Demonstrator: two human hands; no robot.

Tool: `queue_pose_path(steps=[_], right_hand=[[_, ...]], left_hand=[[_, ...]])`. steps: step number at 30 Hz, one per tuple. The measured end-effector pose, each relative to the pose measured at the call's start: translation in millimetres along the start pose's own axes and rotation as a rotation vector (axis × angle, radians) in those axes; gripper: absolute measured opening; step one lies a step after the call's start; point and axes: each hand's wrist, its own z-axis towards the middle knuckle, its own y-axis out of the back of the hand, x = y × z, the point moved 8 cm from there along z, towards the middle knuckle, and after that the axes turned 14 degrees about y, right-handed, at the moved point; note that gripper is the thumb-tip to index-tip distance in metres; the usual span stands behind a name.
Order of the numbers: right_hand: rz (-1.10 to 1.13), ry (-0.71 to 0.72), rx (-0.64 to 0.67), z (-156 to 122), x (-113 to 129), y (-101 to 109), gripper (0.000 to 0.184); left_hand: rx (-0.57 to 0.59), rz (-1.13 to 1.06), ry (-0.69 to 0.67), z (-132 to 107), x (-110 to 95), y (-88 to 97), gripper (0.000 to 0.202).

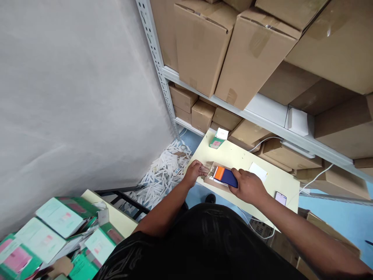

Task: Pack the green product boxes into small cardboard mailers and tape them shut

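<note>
A blue and orange packet (224, 175) lies partly inside a clear plastic sleeve (212, 170) on a brown cardboard piece (214, 181) at the near edge of a pale yellow table (241, 157). My right hand (247, 185) is closed on the blue end of the packet. My left hand (195, 171) pinches the left end of the clear sleeve, fingers curled together.
A small green and white box (218, 138) stands at the table's far corner. A white card (258, 171) and a phone (280, 198) lie to the right. Metal shelving (268, 124) holds cardboard boxes. White paper strips (161, 175) litter the floor. Green and pink boxes (58, 233) pile at the lower left.
</note>
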Motion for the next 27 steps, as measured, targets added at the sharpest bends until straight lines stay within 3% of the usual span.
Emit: queue_pose_path(steps=[3, 9, 14, 18, 24, 27], right_hand=[[-0.015, -0.003, 0.034, 2, 6, -5, 0.044], [-0.035, 0.000, 0.078, 1, 13, -18, 0.048], [-0.018, 0.018, 0.093, -3, 14, -28, 0.048], [-0.025, 0.018, 0.085, -4, 12, -30, 0.051], [-0.042, 0.005, 0.073, -3, 1, -30, 0.055], [-0.038, -0.003, 0.071, -1, -6, -29, 0.057]], left_hand=[[-0.035, 0.073, -0.031, 5, 12, 7.9, 0.031], [-0.227, 0.592, -0.180, 10, 29, 13.6, 0.027], [-0.257, 0.703, -0.248, 7, 37, 1.9, 0.016], [-0.260, 0.831, -0.236, 9, 42, -7.0, 0.020], [-0.275, 0.809, -0.223, 15, 42, -11.4, 0.023], [-0.300, 0.772, -0.113, 23, 51, -8.3, 0.045]])
